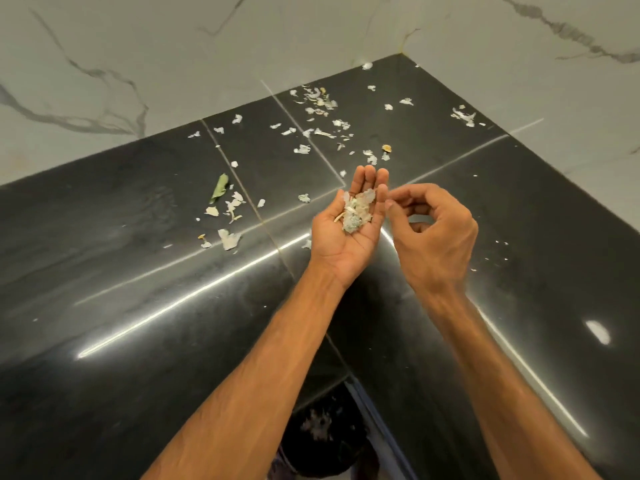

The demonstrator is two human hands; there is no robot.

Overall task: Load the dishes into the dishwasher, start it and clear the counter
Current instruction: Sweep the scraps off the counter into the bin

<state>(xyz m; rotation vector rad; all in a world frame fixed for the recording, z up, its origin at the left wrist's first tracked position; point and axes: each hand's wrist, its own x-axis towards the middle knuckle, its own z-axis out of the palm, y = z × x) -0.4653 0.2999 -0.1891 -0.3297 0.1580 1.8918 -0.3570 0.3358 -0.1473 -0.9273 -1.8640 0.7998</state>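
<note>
Two bare hands meet over the inner corner of a glossy black stone bench [138, 271], seen from the head camera. The left hand [346, 233], just right of the frame's centre, lies palm up with its fingers straight and close together. Its grip is fully open, and a small heap of pale, papery scraps [355, 213] rests on the fingers and upper palm. The right hand [438, 230] is just beside it to the right, its back toward the camera and its fingers curled inward. Its thumb and forefinger tips are drawn close together at the little-finger edge of the left hand. Whether that grip pinches a scrap or nothing, I cannot tell.

Many loose pale scraps [322, 109] lie scattered on the bench across the upper middle of the frame, thickest toward the far corner where the walls meet. A small tan piece [386, 147] lies just above the left fingertips. Left of centre a curled green leaf [220, 188] lies among more bits, with a larger white flake [228, 239] below it. A separate white cluster [464, 116] sits at upper right, near the wall. Thin pale seams cross the bench. A white marble-look wall with grey veins [173, 46] fills the top of the frame. A bright oval reflection [597, 332] shines on the bench at right. At bottom centre, below the bench edge, something dark and blurred shows; I cannot tell what it is
</note>
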